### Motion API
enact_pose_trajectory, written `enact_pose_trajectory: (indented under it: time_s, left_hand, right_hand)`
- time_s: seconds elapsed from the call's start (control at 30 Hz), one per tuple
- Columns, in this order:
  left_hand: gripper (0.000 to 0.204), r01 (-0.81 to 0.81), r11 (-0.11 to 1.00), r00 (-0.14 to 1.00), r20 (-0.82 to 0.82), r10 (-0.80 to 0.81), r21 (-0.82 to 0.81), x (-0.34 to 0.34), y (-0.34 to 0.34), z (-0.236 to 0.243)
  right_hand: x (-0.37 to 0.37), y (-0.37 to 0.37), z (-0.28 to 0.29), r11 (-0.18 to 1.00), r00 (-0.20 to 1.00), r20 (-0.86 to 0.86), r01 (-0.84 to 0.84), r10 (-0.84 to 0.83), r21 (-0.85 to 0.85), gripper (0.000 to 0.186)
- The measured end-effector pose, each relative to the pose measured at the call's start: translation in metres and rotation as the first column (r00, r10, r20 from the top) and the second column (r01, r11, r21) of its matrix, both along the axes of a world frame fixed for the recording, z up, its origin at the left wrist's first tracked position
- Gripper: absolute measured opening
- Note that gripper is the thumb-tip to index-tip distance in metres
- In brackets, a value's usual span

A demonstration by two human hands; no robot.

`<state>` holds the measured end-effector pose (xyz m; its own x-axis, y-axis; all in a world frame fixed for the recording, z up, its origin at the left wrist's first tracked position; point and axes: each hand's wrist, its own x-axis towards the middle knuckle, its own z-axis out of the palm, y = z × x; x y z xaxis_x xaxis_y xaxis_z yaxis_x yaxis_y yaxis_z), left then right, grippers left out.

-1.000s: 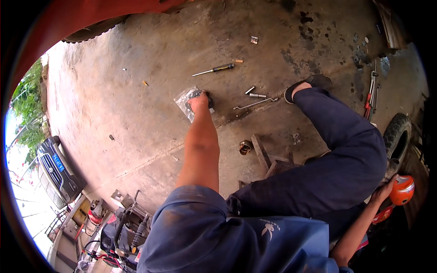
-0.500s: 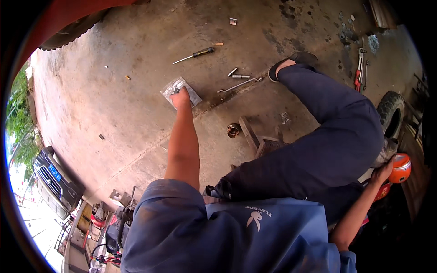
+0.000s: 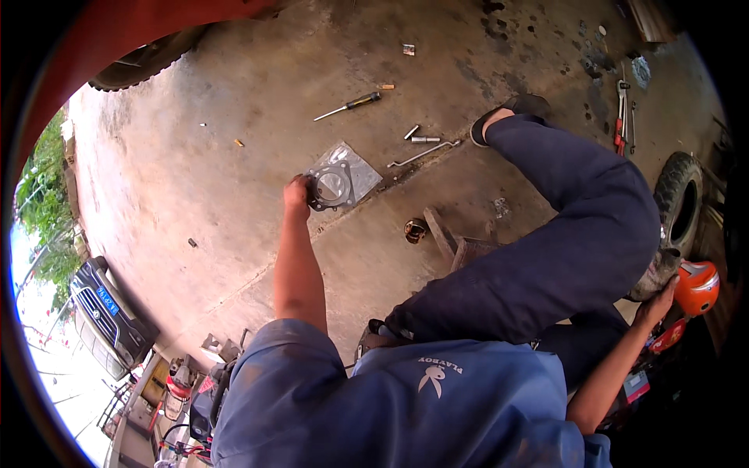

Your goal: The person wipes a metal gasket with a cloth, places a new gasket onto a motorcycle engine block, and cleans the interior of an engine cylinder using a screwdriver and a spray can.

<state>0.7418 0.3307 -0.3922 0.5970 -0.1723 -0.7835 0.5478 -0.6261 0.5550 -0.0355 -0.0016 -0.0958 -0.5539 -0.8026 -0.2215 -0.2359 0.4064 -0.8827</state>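
My left hand [image 3: 296, 190] pinches the left edge of a flat grey metal gasket [image 3: 346, 175] with a large round opening and small holes round its rim. It lies over a clear plastic bag [image 3: 362, 171] on the concrete floor, which shows through the opening. My right hand [image 3: 660, 300] is far off at the right, beside my bent knee. Its fingers are closed against a dirty grey-brown lump [image 3: 654, 277], whose kind I cannot make out. Next to that hand is an orange helmet [image 3: 697, 288].
Beyond the bag lie a screwdriver [image 3: 348, 106], a socket [image 3: 425, 140] and a bent wrench [image 3: 424, 154]. A small wooden stool [image 3: 468, 253] and a brown round part [image 3: 415, 230] are near my leg. A tyre [image 3: 679, 195] and red-handled tool [image 3: 620, 129] are at right.
My left hand has shifted left from the top of the plastic bag to its side. The gasket now shows in its grip. My right hand stays beside the helmet.
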Motion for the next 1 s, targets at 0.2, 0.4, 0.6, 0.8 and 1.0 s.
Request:
enact_pose_trajectory:
  time_s: [0.2, 0.4, 0.6, 0.8, 1.0]
  left_hand:
    - [0.031, 0.306, 0.804, 0.799, 0.321, -0.508, 0.510, -0.007, -0.048, -0.075]
    - [0.033, 0.550, 0.421, 0.506, 0.113, -0.855, 0.721, -0.020, -0.095, -0.090]
    - [0.043, 0.686, 0.175, 0.330, -0.088, -0.940, 0.706, 0.008, -0.057, -0.112]
    - [0.037, 0.740, 0.376, 0.419, 0.055, -0.906, 0.557, -0.004, -0.108, -0.037]
    - [0.031, 0.895, 0.359, 0.160, 0.559, -0.813, 0.265, -0.081, -0.312, 0.103]
  right_hand:
    - [0.005, -0.010, -0.013, 0.995, 0.993, -0.083, -0.073, 0.079, 0.072, 0.064]
    - [0.015, -0.020, -0.007, 0.995, 0.995, -0.094, -0.027, 0.036, 0.094, 0.060]
    - [-0.018, -0.005, -0.033, 0.972, 0.913, -0.337, -0.203, 0.231, 0.118, 0.053]
    - [0.062, 0.009, 0.030, 0.884, 0.879, -0.159, -0.412, 0.449, 0.218, 0.035]
    - [0.079, 0.007, 0.039, 0.683, 0.688, -0.093, -0.676, 0.719, 0.278, 0.037]
